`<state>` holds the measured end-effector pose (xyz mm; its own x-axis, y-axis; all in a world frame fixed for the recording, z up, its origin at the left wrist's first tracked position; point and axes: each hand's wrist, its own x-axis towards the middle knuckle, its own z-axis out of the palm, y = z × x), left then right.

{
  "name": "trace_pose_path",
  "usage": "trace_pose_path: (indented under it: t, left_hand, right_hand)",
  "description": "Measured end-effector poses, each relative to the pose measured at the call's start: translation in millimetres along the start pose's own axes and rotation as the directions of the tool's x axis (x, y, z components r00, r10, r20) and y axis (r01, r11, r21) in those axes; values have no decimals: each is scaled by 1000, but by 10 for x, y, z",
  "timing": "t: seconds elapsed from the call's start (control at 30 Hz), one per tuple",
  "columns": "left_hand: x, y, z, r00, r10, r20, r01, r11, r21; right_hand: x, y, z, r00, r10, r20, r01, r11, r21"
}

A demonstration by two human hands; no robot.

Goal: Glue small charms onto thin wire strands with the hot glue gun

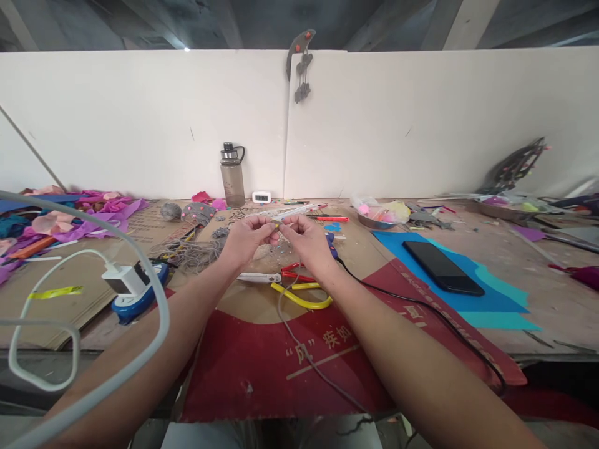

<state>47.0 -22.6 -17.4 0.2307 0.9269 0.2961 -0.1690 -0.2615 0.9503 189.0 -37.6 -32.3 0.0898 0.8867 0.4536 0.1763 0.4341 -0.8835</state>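
My left hand (253,236) and my right hand (302,236) meet above the middle of the cardboard. Between their fingertips they pinch a small greyish-yellow piece (276,222), too small to name. Grey yarn (199,257) lies loose just left of my left hand, and one strand runs down over the red part of the cardboard (243,368). Below the hands are scissors with yellow handles (302,302) and a tool with red handles (294,272). A blue tool (331,244) with a black cord is partly hidden behind my right hand.
A bottle (233,178) and a small digital clock (261,197) stand at the back. At right, a black phone (442,267) rests on blue sheets. A blue power strip (140,302) with a white charger, a white cable (161,299) and coloured felt scraps (93,221) are at left.
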Motion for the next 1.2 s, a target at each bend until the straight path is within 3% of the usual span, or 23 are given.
trace_pose_path:
  t: [0.17, 0.33, 0.53, 0.67, 0.77, 0.87, 0.93, 0.97, 1.03, 1.1, 1.13, 1.2]
  left_hand:
    - [-11, 32, 0, 997, -69, 29, 70, 997, -35]
    - [-33, 61, 19, 1000, -31, -2, 31, 990, 134]
    - [6, 56, -72, 982, 142, -126, -90, 933, 349]
    - [110, 8, -228, 962, 166, -216, -105, 957, 271]
    - [185, -3, -344, 952, 84, -294, -89, 996, -4]
    - [230, 7, -428, 947, -41, -319, -46, 964, -263]
    - [244, 11, -458, 939, -77, -335, -36, 947, -320]
    - [248, 12, -465, 937, -78, -341, -40, 945, -326]
    - [252, 9, -467, 941, -62, -332, -53, 943, -328]
    - [252, 7, -459, 952, -45, -303, -61, 941, -332]
    - [251, 9, -453, 956, -39, -291, -63, 941, -332]
    - [246, 18, -442, 959, -27, -282, -65, 947, -314]
  right_hand:
    - [24, 4, -37, 1000, 2, -23, -3, 1000, -27]
    - [-10, -35, -29, 999, -35, -31, 31, 992, -122]
    - [-62, -23, -8, 994, -69, 87, 85, 977, -197]
    - [-155, -94, -7, 963, -146, 225, 204, 943, -262]
    - [-279, -221, 7, 902, -242, 357, 349, 896, -274]
    - [-381, -354, 3, 762, -311, 568, 505, 835, -220]
    - [-392, -409, -37, 681, -312, 662, 544, 821, -173]
    - [-372, -418, -75, 682, -304, 665, 537, 826, -173]
    - [-282, -388, -186, 782, -266, 564, 469, 847, -251]
    - [-145, -287, -336, 927, -185, 326, 315, 855, -412]
    - [-71, -213, -419, 970, -151, 193, 230, 833, -503]
    - [61, -33, -577, 996, -90, -11, 61, 751, -657]
